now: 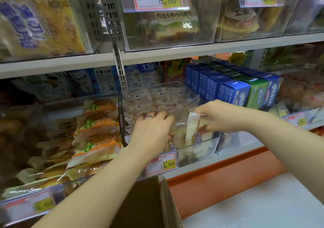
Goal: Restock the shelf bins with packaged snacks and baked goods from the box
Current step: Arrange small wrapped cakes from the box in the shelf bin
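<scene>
One clear-wrapped snack packet [192, 129] is held upright at the front of a transparent shelf bin [213, 141], pinched at its top edge by the fingers of the right hand [216, 116]. The left hand [151, 129] is laid palm-down just beside it, its fingers spread and pressed onto the small wrapped cakes [157, 100] that fill the rear of the same bin in neat rows; a ring is seen on one finger. A price tag [162, 164] reading 1.60 is clipped to the bin's front. To the left, a neighbouring bin [57, 103] is stacked with orange-and-green labelled buns [98, 124]. To the right, blue and green cartons [233, 92] are lined up on the same shelf. On the shelf above, clear bins of bagged bread [172, 24] are hung with further price tags. Below the arms, the open flap of a brown cardboard box [168, 203] is seen, resting beside an orange shelf edge [228, 173] and a white surface [263, 205].
</scene>
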{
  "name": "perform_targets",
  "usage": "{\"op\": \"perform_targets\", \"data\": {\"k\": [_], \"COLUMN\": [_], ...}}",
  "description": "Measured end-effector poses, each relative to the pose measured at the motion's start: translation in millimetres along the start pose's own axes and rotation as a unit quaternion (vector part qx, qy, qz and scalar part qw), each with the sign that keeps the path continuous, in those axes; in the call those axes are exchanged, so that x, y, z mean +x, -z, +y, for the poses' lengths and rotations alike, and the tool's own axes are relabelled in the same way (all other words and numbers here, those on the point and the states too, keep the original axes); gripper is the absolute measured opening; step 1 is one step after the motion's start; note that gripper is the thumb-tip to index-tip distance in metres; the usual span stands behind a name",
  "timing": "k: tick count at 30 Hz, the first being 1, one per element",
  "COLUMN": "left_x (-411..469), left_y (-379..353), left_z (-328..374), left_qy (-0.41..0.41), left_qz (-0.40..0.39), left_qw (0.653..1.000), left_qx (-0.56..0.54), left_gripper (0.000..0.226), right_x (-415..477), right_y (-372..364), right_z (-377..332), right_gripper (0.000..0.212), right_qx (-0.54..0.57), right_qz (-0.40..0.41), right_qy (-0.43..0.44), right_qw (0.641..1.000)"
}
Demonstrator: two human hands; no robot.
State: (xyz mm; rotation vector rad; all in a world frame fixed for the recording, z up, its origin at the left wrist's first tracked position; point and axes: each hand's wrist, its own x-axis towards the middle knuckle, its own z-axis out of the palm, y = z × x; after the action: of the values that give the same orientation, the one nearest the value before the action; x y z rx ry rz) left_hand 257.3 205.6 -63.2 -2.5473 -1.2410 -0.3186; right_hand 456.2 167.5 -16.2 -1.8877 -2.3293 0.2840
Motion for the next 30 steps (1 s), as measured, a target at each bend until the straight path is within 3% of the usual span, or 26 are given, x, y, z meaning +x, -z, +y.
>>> {"op": "perform_targets", "data": {"k": [3, 6, 9, 11, 14, 17, 23, 27, 30], "left_x": [-3, 1, 11, 16, 28, 48, 56, 47, 56], "left_y": [0, 8, 21, 26, 23, 15, 9, 5, 16], "left_z": [-3, -4, -3, -1, 10, 28, 40, 34, 24], "left_qy": [-0.017, -0.011, 0.013, 0.032, 0.038, 0.039, -0.063, -0.128, -0.093], "left_qz": [-0.01, -0.052, -0.109, -0.096, -0.048, -0.072, -0.121, -0.119, -0.144], "left_qw": [1.0, 0.998, 0.991, 0.984, 0.982, 0.974, 0.968, 0.969, 0.957], "left_qx": [0.01, -0.018, -0.081, -0.145, -0.179, -0.21, -0.21, -0.174, -0.233], "left_gripper": [0.049, 0.05, 0.057, 0.058, 0.057, 0.056, 0.04, 0.046, 0.042], "right_x": [-9, -20, -34, -42, -48, -43, -27, -14, -5], "right_y": [16, 35, 47, 50, 48, 33, 17, 28, 22], "right_z": [0, 0, -3, -3, -6, -11, -2, 3, 7], "right_gripper": [0.008, 0.018, 0.018, 0.012, 0.013, 0.017, 0.018, 0.01, 0.01], "right_qx": [0.002, 0.009, 0.03, 0.029, 0.037, 0.054, 0.085, 0.102, 0.094], "right_qz": [0.039, 0.132, 0.203, 0.241, 0.364, 0.45, 0.476, 0.435, 0.414], "right_qy": [-0.02, -0.044, -0.067, -0.093, -0.116, -0.145, -0.141, -0.136, -0.14], "right_qw": [0.999, 0.99, 0.976, 0.966, 0.923, 0.879, 0.864, 0.884, 0.895]}}
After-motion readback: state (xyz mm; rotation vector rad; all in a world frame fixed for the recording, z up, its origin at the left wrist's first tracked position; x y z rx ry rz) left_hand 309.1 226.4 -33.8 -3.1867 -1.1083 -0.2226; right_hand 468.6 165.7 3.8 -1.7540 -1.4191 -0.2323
